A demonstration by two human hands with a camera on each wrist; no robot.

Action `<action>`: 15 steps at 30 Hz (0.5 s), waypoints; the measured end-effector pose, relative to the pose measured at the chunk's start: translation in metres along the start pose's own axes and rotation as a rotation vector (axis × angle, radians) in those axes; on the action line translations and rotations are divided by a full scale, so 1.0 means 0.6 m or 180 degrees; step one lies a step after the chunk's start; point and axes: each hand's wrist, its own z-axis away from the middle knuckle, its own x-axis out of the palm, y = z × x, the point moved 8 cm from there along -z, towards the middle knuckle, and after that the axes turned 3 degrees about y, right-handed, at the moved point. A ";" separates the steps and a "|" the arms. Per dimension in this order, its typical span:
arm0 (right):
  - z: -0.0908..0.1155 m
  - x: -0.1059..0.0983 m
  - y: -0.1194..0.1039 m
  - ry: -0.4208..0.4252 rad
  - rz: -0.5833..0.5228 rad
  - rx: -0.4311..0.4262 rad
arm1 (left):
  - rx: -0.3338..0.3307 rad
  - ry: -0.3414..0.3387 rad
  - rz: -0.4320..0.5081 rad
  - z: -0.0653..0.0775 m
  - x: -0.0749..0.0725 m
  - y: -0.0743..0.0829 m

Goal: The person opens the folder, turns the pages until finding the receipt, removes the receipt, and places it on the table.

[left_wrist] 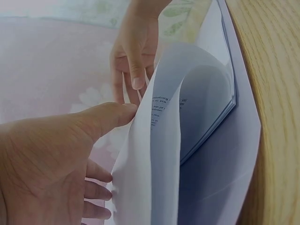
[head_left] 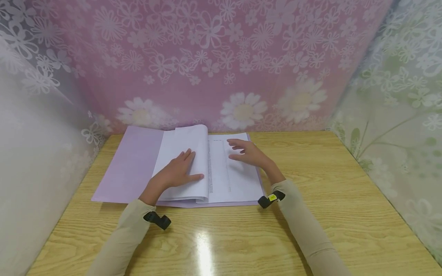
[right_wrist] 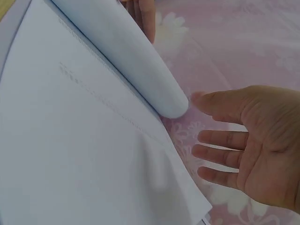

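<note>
Pink flowered cloth [head_left: 193, 76] stands behind a wood-grain bench [head_left: 310, 245], farther off than both grips. From the head view, a lilac folder [head_left: 129, 165] lies open on the bench, its bare cover to the left of the person's left grip [head_left: 177, 172]. That grip rests on bent-over sheets [head_left: 198, 140], fingers straight, thumb out sideways, clamped on nothing. A printed page [head_left: 219, 168] lies to the right of the left grip and under the right grip [head_left: 252, 153], whose thumb and fingers stand apart with nothing between them. Pale sleeves [head_left: 127, 226] run back from both grips, with black devices [head_left: 157, 220] at the wrists.

From the left wrist view, the sheets curve away just ahead of the left grip's thumb and fingers, small print [left_wrist: 161, 105] showing inside the fold. Beyond its thumb is the right grip.

From the right wrist view, the sheets' rounded end lies just ahead of the right grip's thumb; whether they touch cannot be told. Past the sheets, the left grip's fingers [right_wrist: 146, 18] show.
</note>
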 end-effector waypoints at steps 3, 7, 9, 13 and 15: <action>0.003 -0.013 0.011 0.0074 0.0042 0.0068 | 0.0090 0.0048 0.0002 -0.001 -0.001 0.002; 0.006 -0.026 0.025 0.0134 0.0019 0.0130 | 0.0171 0.0064 0.0051 -0.002 -0.002 0.003; 0.007 -0.031 0.032 0.0156 -0.0012 0.0159 | 0.0176 0.0030 0.0080 -0.003 0.000 0.002; 0.010 -0.036 0.049 0.0170 -0.0016 0.0282 | 0.0149 -0.0072 0.0079 -0.004 0.007 -0.003; 0.011 -0.038 0.057 0.0166 0.0002 0.0342 | 0.0113 -0.0136 0.0079 -0.005 0.012 -0.007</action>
